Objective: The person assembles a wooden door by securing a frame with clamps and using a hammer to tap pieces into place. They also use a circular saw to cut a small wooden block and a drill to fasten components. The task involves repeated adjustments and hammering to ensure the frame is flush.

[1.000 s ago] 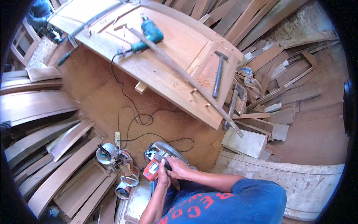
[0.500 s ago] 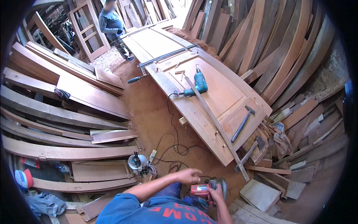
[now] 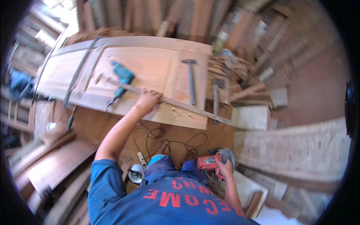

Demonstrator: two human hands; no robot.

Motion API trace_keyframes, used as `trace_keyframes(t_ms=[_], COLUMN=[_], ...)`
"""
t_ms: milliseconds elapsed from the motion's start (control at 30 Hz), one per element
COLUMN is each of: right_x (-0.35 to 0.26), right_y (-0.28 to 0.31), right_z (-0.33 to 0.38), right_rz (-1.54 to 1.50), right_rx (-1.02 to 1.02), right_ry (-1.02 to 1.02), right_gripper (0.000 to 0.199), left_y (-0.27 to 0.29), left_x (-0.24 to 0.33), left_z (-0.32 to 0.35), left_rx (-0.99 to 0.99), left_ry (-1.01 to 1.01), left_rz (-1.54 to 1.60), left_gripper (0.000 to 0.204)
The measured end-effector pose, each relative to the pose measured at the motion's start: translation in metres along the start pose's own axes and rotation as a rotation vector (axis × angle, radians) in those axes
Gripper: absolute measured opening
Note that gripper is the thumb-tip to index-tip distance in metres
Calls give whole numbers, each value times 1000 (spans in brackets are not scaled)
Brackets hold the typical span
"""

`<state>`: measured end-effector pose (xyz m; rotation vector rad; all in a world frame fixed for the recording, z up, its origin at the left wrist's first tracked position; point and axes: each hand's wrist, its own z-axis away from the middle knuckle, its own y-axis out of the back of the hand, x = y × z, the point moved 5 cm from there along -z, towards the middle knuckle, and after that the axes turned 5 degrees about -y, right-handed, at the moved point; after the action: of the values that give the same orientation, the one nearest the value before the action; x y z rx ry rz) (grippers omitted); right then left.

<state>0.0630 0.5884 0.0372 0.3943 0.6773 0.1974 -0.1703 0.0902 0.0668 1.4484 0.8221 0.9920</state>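
Door panel (image 3: 146, 62) sits under our left hand (image 3: 149, 100), which covers a light-looking stick (image 3: 187, 107), grip unclear. Our right hand (image 3: 226, 168) grasps the saw (image 3: 207, 162) by its handle (image 3: 218, 173): likely heavy, best held there.

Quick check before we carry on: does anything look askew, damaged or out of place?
Mildly: the wooden strip lies slantwise across the framed panel, its right end jutting past the panel's edge, so it looks askew; the left hand is on it. The teal drill and a hammer lie loose on the panel. Blur hides any fine damage.
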Motion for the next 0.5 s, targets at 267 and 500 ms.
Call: trace_keyframes(t_ms=[267, 500], right_x=[63, 144], right_y=[-23, -22], right_z=[34, 19], right_rz=[-333, -150], right_rx=[0, 172], right_ry=[-184, -52], right_gripper=[12, 23], left_y=[39, 49], left_x=[27, 133], left_z=[-29, 6], left_rx=[-144, -76], left_ry=[-110, -125], left_rz=[182, 534], left_gripper=[31, 44])
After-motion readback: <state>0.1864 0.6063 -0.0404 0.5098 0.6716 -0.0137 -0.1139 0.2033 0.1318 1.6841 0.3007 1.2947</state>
